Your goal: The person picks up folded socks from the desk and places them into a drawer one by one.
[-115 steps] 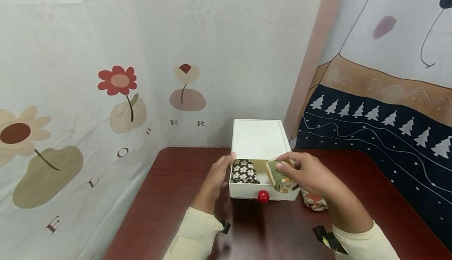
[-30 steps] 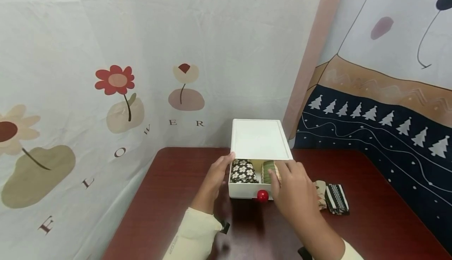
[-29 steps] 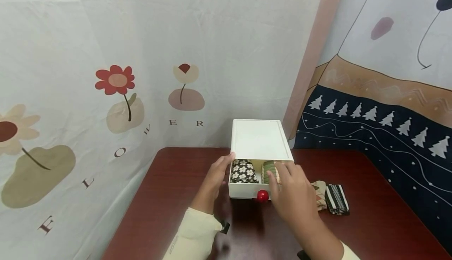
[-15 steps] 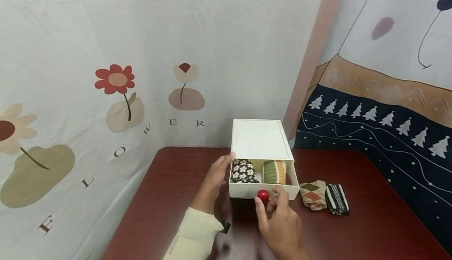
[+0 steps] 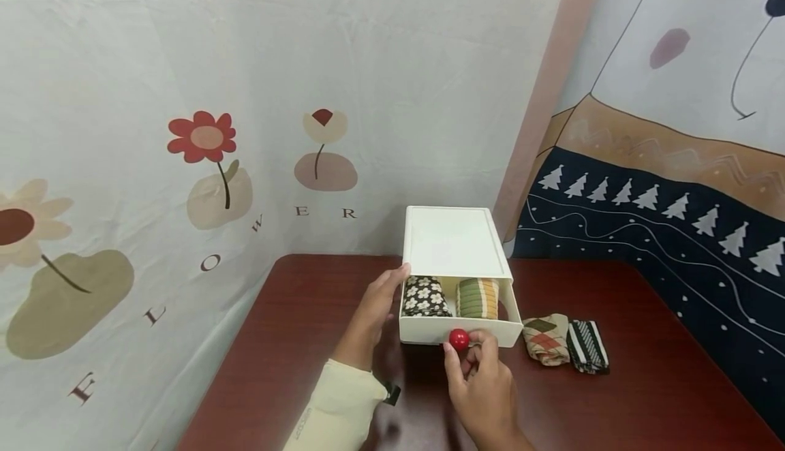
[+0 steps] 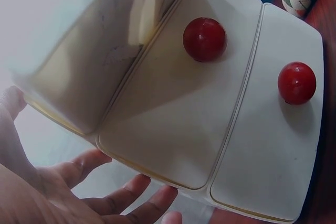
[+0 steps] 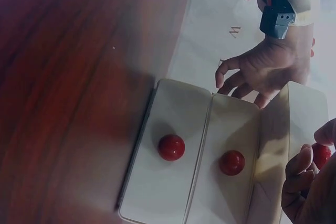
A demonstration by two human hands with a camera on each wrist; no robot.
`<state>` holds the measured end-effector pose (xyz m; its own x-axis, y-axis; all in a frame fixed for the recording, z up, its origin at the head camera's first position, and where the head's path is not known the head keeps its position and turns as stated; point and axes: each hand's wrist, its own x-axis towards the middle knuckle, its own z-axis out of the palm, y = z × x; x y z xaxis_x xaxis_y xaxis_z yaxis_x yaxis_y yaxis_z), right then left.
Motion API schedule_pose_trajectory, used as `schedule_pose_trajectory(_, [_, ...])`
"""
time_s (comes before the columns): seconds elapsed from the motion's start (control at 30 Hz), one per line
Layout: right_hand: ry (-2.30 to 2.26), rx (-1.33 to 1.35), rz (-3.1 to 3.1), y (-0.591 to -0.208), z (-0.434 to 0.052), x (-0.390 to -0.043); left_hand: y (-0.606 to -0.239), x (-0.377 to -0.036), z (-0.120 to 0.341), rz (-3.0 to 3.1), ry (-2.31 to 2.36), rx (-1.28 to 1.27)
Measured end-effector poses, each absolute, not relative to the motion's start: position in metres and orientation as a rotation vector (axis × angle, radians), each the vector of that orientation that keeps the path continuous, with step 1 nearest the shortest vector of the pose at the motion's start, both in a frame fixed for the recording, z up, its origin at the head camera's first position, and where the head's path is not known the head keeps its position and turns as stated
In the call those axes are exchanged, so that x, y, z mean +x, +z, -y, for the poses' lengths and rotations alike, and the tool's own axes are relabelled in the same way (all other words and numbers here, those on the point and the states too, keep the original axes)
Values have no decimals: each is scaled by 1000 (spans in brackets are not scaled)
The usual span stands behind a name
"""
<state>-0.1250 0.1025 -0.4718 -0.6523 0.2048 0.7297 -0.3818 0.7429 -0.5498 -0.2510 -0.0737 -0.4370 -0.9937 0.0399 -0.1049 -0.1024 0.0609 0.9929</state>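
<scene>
A white drawer cabinet [image 5: 454,240] stands on the table, its top drawer [image 5: 423,331] pulled out. Inside lie a black flowered sock bundle [image 5: 426,296] at the left and a green-and-yellow striped sock bundle [image 5: 477,299] at the right. My right hand [image 5: 487,393] pinches the drawer's red knob [image 5: 458,339] between thumb and index finger; the right wrist view also shows this knob [image 7: 321,155] at the fingers. My left hand [image 5: 371,301] rests against the cabinet's left side, and in the left wrist view its extended fingers [image 6: 126,195] lie along that side.
Right of the cabinet, an argyle sock bundle [image 5: 546,338] and a black-and-white striped one [image 5: 587,347] lie on the dark red table [image 5: 650,369]. Two lower drawers with red knobs [image 6: 297,83] are closed. Printed fabric [image 5: 392,97] hangs behind the table.
The green-and-yellow sock bundle, earlier held by my right hand above the drawer, now lies inside it. My right hand has let go and moved down-left to the knob. The left hand stays put.
</scene>
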Motion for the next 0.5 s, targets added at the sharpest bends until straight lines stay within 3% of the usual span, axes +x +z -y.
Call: schedule_pose_trajectory(0.5, [929, 139, 2160, -462, -107, -150, -435, -249, 72, -2190, 2086, -86])
